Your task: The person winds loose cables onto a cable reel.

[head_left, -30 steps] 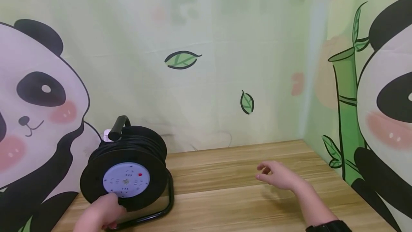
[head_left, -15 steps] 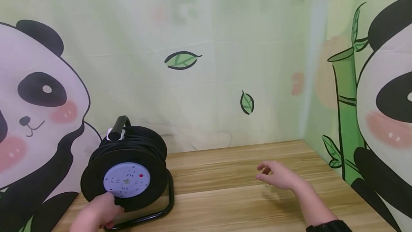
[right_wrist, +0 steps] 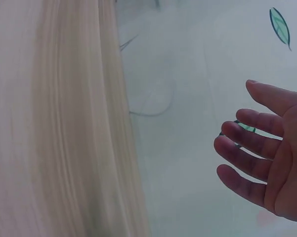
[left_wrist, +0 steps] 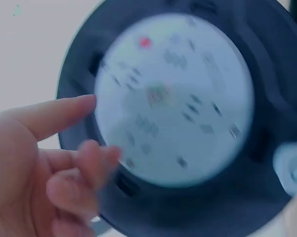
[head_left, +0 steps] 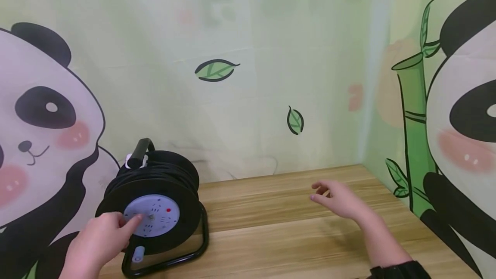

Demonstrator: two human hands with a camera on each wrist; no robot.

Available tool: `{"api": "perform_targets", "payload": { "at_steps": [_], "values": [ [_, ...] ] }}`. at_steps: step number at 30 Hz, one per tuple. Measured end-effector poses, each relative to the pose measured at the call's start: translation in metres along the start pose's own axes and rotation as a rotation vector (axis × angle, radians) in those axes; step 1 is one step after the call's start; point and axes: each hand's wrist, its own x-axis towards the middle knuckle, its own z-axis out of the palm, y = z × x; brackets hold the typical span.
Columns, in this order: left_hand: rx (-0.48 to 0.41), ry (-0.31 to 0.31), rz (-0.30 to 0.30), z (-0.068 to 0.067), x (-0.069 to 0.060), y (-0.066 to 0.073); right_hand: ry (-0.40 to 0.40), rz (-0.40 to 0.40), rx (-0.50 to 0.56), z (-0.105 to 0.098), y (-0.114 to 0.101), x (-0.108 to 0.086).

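Note:
A black cable reel point(head_left: 186, 216) with wound black cable point(head_left: 155, 175) stands on the left of the table. Its round white socket face point(head_left: 166, 225) bears a red button and several socket holes. Low on the drum juts a pale crank knob point(head_left: 138, 254), also visible at the right edge of the left wrist view. My left hand point(head_left: 98, 238) is in front of the reel's left side, apart from the knob, thumb extended and other fingers loosely bent, holding nothing. Over the right part of the table hovers my right hand point(head_left: 337, 199), fingers relaxed and nothing in them.
The reel's black tube stand point(head_left: 174, 264) rests on the wooden table point(head_left: 263, 244). A carry handle point(head_left: 141, 152) rises at the reel's top, with a white piece beneath it. A panda-printed cloth point(head_left: 248, 89) hangs behind and at the sides.
My left hand has let go of the crank knob and moved up and left, uncovering it. The right hand is nearly unchanged. The head view has shifted slightly.

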Motion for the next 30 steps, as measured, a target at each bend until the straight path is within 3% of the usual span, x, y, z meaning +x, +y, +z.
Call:
{"api": "perform_targets", "payload": {
  "at_steps": [3, 7, 11, 13, 20, 26, 30],
  "values": [
    [-0.02, 0.162, 0.066, -0.003, -0.009, 0.024, 0.04, -0.031, -0.005, -0.002, -0.007, -0.001],
    [-0.072, 0.366, 0.187, 0.005, -0.019, 0.054, 0.094, -0.084, -0.063, -0.003, -0.017, -0.003],
    [-0.123, 0.491, 0.289, 0.018, -0.018, 0.081, 0.139, -0.103, -0.111, -0.001, -0.029, -0.006],
    [-0.149, 0.506, 0.328, 0.026, -0.015, 0.095, 0.153, -0.111, -0.125, 0.001, -0.035, -0.007],
    [-0.249, 0.443, 0.413, 0.057, 0.002, 0.139, 0.18, -0.122, -0.151, 0.007, -0.05, -0.006],
    [-0.286, 0.395, 0.446, 0.084, 0.02, 0.158, 0.187, -0.139, -0.194, 0.012, -0.058, -0.003],
    [-0.224, 0.399, 0.489, 0.099, 0.028, 0.168, 0.208, -0.139, -0.245, 0.016, -0.062, -0.001]
  ]
}}
